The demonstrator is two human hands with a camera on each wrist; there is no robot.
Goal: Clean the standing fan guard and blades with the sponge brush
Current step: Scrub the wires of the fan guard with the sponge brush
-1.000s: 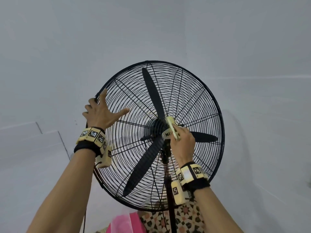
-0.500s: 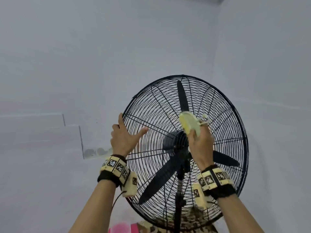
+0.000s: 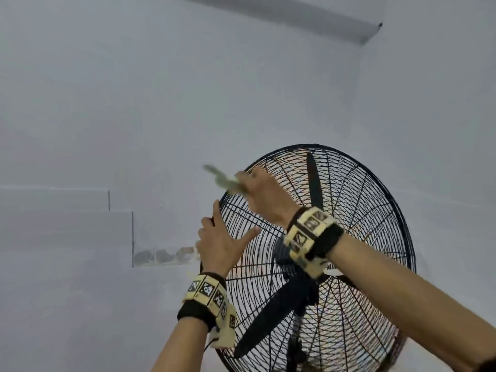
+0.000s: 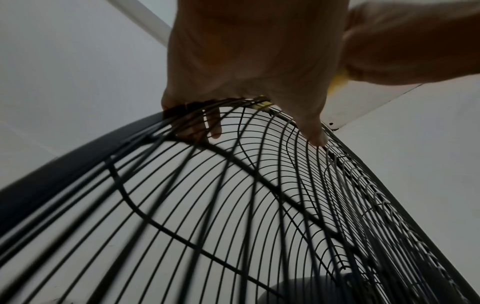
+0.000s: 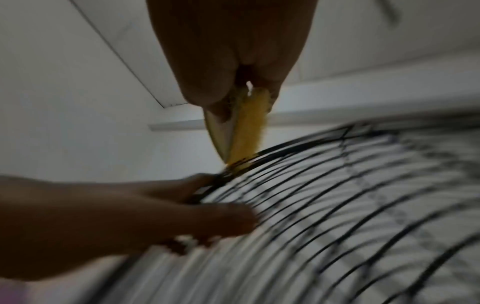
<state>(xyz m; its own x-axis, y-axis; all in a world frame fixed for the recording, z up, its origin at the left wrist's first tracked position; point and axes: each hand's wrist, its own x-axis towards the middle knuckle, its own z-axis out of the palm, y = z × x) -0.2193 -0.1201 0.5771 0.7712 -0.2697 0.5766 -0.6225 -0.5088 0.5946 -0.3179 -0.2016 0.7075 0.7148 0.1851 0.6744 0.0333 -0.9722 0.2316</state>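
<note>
- Pale grey wall [image 3: 134,103] behind, with a ceiling beam running across the top of the head view.
- Black wire fan guard [image 3: 375,210] at lower right of the head view, cut off at the bottom edge; stand mostly hidden behind the guard wires.
- Three dark blades [image 3: 312,181] visible through the wires, hub partly covered by the right wrist band.
- Left hand [image 3: 220,245] at the guard's upper left rim, thumb spread across the front wires, other fingers hooked over the rim and gripping it, as seen from the left wrist.
- Right hand [image 3: 264,194] crossed above the left, clasping the sponge brush [image 3: 222,179], which is smeared by motion blur.
- From the right wrist, yellow sponge tip touching the guard's rim wires just above the left hand; picture blurred.
- Dark smudges low on the wall, too unclear to identify.
</note>
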